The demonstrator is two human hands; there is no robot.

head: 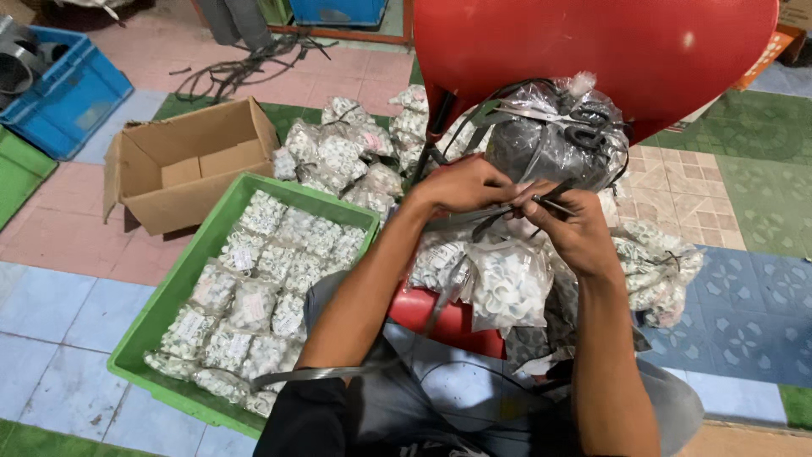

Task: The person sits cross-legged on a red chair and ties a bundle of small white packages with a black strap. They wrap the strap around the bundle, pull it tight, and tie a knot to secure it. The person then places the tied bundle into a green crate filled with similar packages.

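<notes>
My left hand [463,186] and my right hand [571,222] meet in front of me, both pinching a flat grey strap [461,220] that runs between them. The strap trails down past my left forearm toward my lap. Just beyond the hands sits a clear plastic bag [554,140] stuffed with dark grey straps and cords. Under my hands lie clear bags of small white parts [507,283], resting on a red stool [444,322].
A green crate [165,309] at the left holds several bags of white parts. More such bags are piled behind it [347,152] and at the right [660,267]. An open cardboard box [182,161], a blue crate [72,93] and a red chair back [592,51] stand around.
</notes>
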